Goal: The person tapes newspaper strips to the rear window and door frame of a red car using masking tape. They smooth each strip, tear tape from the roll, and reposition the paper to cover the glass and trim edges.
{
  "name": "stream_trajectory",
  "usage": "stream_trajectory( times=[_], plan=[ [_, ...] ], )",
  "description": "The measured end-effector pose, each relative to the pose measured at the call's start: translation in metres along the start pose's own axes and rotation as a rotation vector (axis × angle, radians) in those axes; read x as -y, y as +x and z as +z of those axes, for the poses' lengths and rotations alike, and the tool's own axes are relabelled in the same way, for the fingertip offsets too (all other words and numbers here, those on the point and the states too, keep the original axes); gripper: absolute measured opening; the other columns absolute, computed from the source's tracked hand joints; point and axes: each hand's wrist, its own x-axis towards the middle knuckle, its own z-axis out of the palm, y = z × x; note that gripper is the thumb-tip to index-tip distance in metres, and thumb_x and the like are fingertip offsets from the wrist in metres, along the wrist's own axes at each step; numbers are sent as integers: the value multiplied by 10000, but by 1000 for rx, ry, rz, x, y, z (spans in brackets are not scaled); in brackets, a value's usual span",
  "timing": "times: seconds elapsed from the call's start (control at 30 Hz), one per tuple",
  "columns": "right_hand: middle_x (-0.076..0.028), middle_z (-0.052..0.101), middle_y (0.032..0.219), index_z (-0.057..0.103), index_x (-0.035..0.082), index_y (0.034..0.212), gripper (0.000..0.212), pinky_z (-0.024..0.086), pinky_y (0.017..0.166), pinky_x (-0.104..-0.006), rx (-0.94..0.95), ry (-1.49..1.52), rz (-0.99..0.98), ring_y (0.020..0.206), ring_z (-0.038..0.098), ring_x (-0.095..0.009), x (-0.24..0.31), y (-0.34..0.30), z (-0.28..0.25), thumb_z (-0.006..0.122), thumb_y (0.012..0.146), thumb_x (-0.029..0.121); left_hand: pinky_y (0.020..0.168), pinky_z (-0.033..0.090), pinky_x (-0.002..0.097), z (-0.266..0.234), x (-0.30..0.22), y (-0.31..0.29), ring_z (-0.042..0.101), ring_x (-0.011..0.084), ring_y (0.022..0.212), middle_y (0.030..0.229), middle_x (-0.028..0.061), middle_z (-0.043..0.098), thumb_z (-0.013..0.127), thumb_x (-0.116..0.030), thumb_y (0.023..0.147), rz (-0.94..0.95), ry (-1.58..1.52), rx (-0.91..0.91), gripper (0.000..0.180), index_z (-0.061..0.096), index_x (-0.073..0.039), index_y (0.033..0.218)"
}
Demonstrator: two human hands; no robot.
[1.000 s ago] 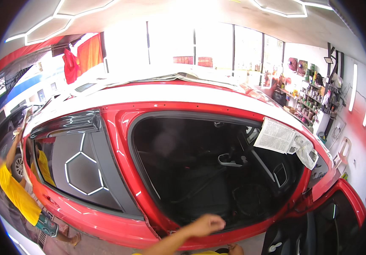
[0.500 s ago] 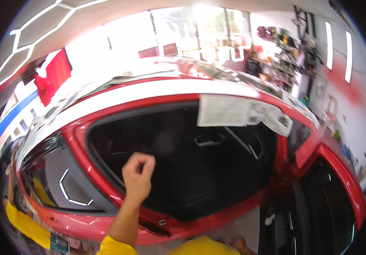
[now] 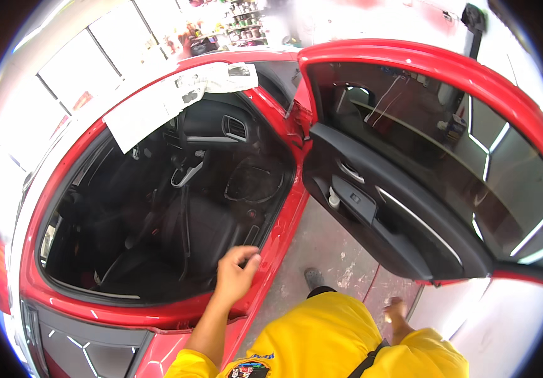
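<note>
In front of the sill of a red car (image 3: 287, 214), my left hand (image 3: 237, 274) is raised with thumb and fingers curled together in a pinch. What those fingers hold, if anything, is too small to make out. The black front seat (image 3: 202, 220) shows just past the hand, inside the door opening. My right hand (image 3: 396, 310) hangs low beside my yellow shirt, below the open front door (image 3: 410, 50); its fingers are too small and blurred to read. Newspaper sheets (image 3: 152, 107) hang over the roof edge at the top of the opening.
The open door's dark inner panel (image 3: 397, 214) stands to the right, a white bottle (image 3: 334, 198) in its pocket. A grey floor (image 3: 341, 252) lies between sill and door, with my shoe (image 3: 314, 278) on it. Shelves of small containers (image 3: 244, 22) stand at the back.
The view has turned right, bringing the open door and car interior into fuller sight. My left hand, still curled, is now near the sill by the front seat. The other person's yellow sleeve has left view.
</note>
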Motion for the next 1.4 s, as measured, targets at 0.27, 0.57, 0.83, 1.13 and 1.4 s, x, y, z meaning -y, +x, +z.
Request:
stream_trajectory(
  times=[0.27, 0.57, 0.83, 1.13, 1.4],
  plan=[
    [-228, 567, 1539, 353, 22, 1672, 744, 538, 1003, -444, -1080, 708, -489, 1285, 612, -298, 90, -178, -366, 420, 1161, 558, 943, 577, 328, 29, 18, -143, 743, 189, 1039, 1113, 129, 770, 751, -63, 1004, -34, -165, -72, 156, 773, 19, 1135],
    [-188, 370, 1750, 320, 121, 1744, 795, 294, 1288, -517, -702, 556, -945, 1515, 446, -385, 238, -245, -514, 376, 1150, 647, 870, 563, 269, 67, 14, -284, 708, 98, 959, 1035, 46, 777, 746, -53, 1025, -185, -284, 92, 169, 758, 3, 1184],
    [-121, 686, 1377, 610, -57, 1487, 592, 441, 1126, -369, -667, 645, -1122, 1246, 607, -210, 264, -236, -480, 548, 1167, 437, 875, 573, 291, 99, -55, -284, 726, 116, 960, 1054, 67, 787, 749, -89, 1025, -232, -283, -132, 185, 750, 19, 1175],
    [-155, 698, 1109, 723, 4, 1190, 260, 502, 914, -431, -775, 204, -1287, 996, 646, -357, 234, -342, -407, 751, 1001, 180, 918, 560, 379, 202, -213, -269, 718, 262, 1030, 1061, 194, 749, 812, -106, 954, 358, -281, -120, 312, 731, 44, 1216],
    [-75, 721, 1109, 806, 107, 1014, 481, 540, 830, -445, -444, 237, -2035, 992, 683, -295, 255, -471, -299, 973, 663, 389, 1295, 243, 509, 183, -321, -304, 314, 349, 1577, 1728, 234, 254, 655, -735, 962, 1084, -494, -564, 1249, 62, 80, 1700]
  ],
)
